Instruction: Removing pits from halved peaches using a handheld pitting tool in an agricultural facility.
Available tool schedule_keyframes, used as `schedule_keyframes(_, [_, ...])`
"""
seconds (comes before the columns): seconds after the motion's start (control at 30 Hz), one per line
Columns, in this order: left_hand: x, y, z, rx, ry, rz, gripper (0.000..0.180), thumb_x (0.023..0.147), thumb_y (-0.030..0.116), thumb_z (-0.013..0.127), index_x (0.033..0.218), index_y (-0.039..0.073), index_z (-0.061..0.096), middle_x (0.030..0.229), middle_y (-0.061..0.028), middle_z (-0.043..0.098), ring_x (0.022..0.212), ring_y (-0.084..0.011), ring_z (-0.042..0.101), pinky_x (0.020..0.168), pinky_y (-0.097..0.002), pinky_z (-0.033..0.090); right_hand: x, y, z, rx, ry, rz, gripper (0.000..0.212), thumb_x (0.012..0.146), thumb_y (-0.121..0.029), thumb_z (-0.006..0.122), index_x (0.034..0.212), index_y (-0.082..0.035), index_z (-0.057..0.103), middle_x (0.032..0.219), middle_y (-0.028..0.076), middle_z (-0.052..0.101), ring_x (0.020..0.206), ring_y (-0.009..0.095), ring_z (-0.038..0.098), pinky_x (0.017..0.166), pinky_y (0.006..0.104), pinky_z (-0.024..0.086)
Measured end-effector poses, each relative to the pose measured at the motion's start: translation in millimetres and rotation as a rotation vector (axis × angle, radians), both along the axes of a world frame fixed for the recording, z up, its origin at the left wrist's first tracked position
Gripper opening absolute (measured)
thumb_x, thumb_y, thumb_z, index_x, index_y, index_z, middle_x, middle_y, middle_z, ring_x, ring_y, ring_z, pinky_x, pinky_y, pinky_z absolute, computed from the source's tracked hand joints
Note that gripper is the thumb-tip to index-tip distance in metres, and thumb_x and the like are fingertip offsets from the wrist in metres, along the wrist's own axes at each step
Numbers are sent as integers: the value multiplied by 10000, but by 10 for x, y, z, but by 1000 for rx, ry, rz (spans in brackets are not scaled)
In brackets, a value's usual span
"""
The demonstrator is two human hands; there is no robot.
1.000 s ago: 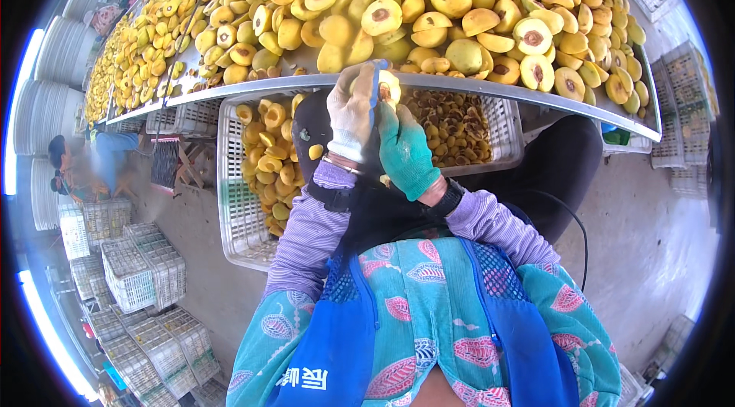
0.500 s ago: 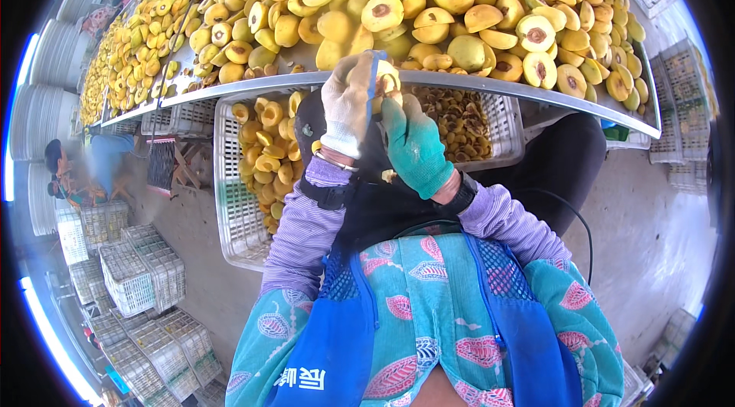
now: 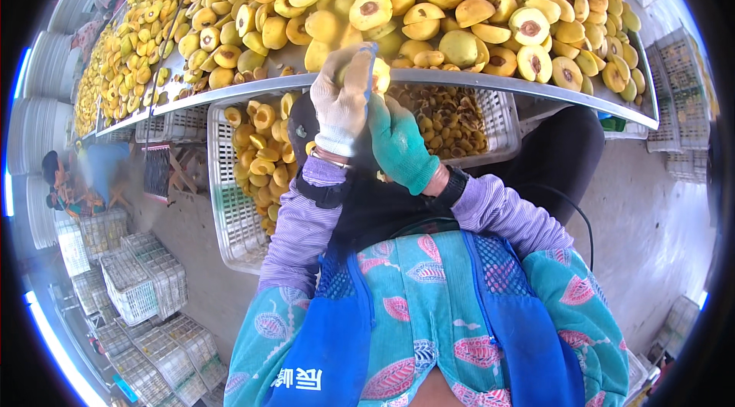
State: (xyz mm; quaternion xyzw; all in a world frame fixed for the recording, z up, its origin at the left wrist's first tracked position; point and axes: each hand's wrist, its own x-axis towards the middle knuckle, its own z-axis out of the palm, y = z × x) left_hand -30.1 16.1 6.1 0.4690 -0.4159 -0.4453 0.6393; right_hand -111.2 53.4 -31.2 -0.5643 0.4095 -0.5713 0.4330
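My left hand (image 3: 341, 104), in a pale glove with blue at the fingertips, is closed around a cut yellow peach half (image 3: 380, 75) at the table's near edge. The fruit's pale cut face is turned toward the right. My right hand (image 3: 402, 144), in a green glove, has its fingers bent and pressed together just below the fruit. Whatever those fingers hold is hidden. Beyond my hands, halved yellow peaches (image 3: 459, 48) are heaped on the metal table (image 3: 253, 88), several with the brown stone or hollow showing.
Under the table edge, a white crate (image 3: 222, 200) on the left holds hollowed peach halves. Another crate (image 3: 504, 125) on the right holds small brownish pieces. Stacked crates (image 3: 142, 273) stand on the floor at left. A person (image 3: 73, 189) sits farther left.
Both hands have shifted slightly left, still together at the peach half. The fruit sits a little deeper in my left hand. The whole view has moved slightly.
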Motion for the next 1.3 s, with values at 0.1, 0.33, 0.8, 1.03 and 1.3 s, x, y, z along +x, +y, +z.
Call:
schedule_keyframes(0.1, [33, -56, -84, -84, -59, -3, 156, 884, 130, 611, 981, 17, 658, 850, -12, 649, 674, -59, 538, 594, -195, 439, -109, 2, 200, 572, -136, 256, 387, 961, -424, 434, 925, -49, 522, 630, 36, 523, 476, 140, 517, 436, 295, 439])
schedule_keyframes(0.33, [230, -84, -134, 143, 176, -471, 272, 947, 209, 496, 1039, -25, 599, 899, -95, 642, 752, -131, 589, 683, -252, 477, -269, 0, 432, 1132, -1153, 912, 422, 948, -540, 374, 860, -155, 524, 554, -60, 386, 407, 99, 350, 400, 261, 302])
schedule_keyframes(0.8, [724, -773, 19, -32, -1799, 39, 508, 697, 183, 623, 1192, 81, 568, 1172, -184, 572, 1174, -329, 475, 968, -398, 413, -408, 28, -278, 1025, -393, 564, 294, 947, -400, 462, 837, -131, 507, 622, -25, 466, 496, 106, 442, 456, 257, 359])
schedule_keyframes(1.03, [948, -860, 363, 131, -255, -202, 350, 862, 92, 525, 1207, 32, 523, 1097, -162, 615, 952, -307, 641, 731, -352, 547, -361, -250, 392, 493, -258, 210, 300, 950, -312, 517, 864, -30, 574, 614, 1, 504, 538, 114, 469, 503, 300, 391])
schedule_keyframes(1.3, [433, -223, 289, 57, 319, -287, 318, 938, 137, 499, 1201, -42, 520, 1110, -115, 588, 993, -228, 605, 839, -305, 506, -154, -451, 310, -24, 442, 57, 311, 933, -302, 522, 878, 4, 509, 652, 228, 568, 619, 395, 589, 513, 440, 439])
